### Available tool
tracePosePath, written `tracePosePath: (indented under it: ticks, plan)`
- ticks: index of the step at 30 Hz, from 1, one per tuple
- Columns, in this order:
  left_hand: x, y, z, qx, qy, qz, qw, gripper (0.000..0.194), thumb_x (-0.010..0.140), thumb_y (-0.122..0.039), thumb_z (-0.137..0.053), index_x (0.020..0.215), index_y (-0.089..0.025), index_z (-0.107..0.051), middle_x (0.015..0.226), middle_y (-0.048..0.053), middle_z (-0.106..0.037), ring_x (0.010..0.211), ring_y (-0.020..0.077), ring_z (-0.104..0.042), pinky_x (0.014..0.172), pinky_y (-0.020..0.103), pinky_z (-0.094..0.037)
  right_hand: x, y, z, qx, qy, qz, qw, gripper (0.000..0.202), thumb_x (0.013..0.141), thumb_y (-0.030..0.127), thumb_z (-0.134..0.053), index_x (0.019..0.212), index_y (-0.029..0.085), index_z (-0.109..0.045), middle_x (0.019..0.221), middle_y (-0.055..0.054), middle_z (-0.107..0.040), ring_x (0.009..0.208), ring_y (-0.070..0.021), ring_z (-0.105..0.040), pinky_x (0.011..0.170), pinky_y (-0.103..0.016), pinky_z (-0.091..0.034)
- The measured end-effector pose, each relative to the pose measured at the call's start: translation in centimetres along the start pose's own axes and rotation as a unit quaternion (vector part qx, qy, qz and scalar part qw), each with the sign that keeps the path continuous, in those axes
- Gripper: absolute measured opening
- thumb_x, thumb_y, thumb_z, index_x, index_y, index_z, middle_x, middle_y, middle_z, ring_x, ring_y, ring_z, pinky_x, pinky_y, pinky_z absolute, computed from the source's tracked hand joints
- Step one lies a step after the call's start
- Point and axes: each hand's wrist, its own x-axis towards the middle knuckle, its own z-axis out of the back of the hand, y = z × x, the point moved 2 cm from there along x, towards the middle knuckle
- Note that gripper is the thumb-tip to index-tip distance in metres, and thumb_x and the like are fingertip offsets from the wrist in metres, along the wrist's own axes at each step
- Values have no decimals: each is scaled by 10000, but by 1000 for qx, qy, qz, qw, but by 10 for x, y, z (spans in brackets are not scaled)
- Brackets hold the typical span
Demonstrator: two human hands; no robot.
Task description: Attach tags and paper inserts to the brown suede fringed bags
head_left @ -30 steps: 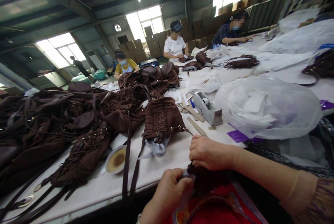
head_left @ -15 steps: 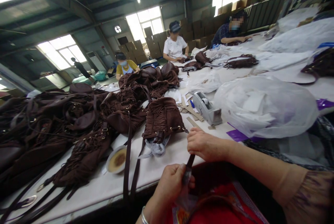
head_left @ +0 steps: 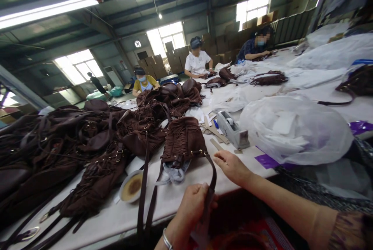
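Note:
A dark brown fringed bag (head_left: pixel 186 137) lies on the white table (head_left: pixel 171 199), grey wrapping showing at its lower end. From its right corner a dark strap (head_left: pixel 213 170) curves down to the table's front edge. My left hand (head_left: pixel 194 205), with a bangle at the wrist, is closed on that strap, thumb on top. Clear plastic hangs below this hand. My right hand (head_left: pixel 231 166) is just right of the strap, apart from it, its fingers bent and close to the thumb; I see nothing between them.
Many brown bags (head_left: pixel 58 145) are heaped at the left. A bowl (head_left: pixel 131 186) holds something yellowish. A grey tape dispenser (head_left: pixel 232 130) and a plastic bag of white pieces (head_left: pixel 294 129) lie right. Three people (head_left: pixel 198 59) sit across the table; another stands farther back.
My right hand has let go of the strap and moved slightly right and down. The strap now curves loosely between the bag and my left hand. The view has tilted slightly upward.

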Motion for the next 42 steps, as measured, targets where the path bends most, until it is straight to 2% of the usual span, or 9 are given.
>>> tracePosePath:
  ticks: [3,5,10,15,18,23,29,34,42]
  plan:
    - [3,4,-2,-11,4,-2,1000,712,769,-796,-537,807,-103,-696,675,110,-714,518,155,-550,492,247,-357,-4,-10,-10,113,92,-209,967,263,914,409,-521,809,171,-562,728,-36,-632,492,-112,-538,400,-222,-380]
    - [2,5,-3,-18,4,-11,1000,696,768,-795,-546,798,-112,-678,664,96,-704,526,155,-553,496,247,-363,-14,-9,-20,223,136,-263,929,292,848,459,-593,802,175,-542,687,-11,-627,420,-76,-483,329,-180,-279]
    - [-12,2,-6,-37,15,3,999,691,777,-779,-579,854,-105,-706,701,91,-704,592,169,-589,540,258,-412,-36,2,-35,332,176,-268,887,278,652,341,-710,817,145,-603,523,39,-571,417,-72,-477,339,-146,-310]
    - [-33,9,-4,-116,138,-17,983,669,737,-702,-716,1065,-119,-691,919,133,-736,763,209,-666,692,308,-508,-38,7,-35,358,161,-257,883,261,629,326,-709,777,150,-585,522,34,-592,433,-86,-519,367,-161,-382]
    - [-42,22,-3,-105,178,-26,978,672,643,-626,-831,1062,-116,-703,881,120,-729,734,213,-662,677,300,-492,-38,6,-35,373,149,-258,879,294,634,352,-731,789,153,-580,557,28,-610,455,-92,-544,380,-168,-404]
    - [-43,34,-5,-24,166,3,986,531,671,-589,-809,914,-127,-714,646,23,-630,574,164,-563,577,280,-424,-43,3,-41,366,145,-258,882,318,629,364,-754,783,155,-570,584,35,-598,460,-95,-545,377,-180,-409]
    - [-39,11,-8,63,93,-47,993,258,706,-287,-761,904,-130,-713,775,13,-680,707,177,-577,652,270,-427,-42,1,-41,363,137,-250,887,307,642,360,-738,792,148,-575,564,41,-588,468,-93,-540,382,-174,-403]
    - [-38,-3,-15,87,66,-53,993,308,686,-149,-671,989,-132,-723,890,26,-735,817,220,-627,719,287,-462,-42,1,-36,341,143,-248,895,287,652,357,-713,791,150,-573,536,46,-584,450,-86,-516,383,-172,-369]
    - [-28,-4,-24,37,87,-69,993,246,704,-148,-613,920,-115,-727,814,24,-720,693,155,-582,630,238,-425,-46,1,-40,301,164,-241,908,250,653,339,-670,791,155,-570,503,60,-555,409,-66,-431,402,-186,-283]
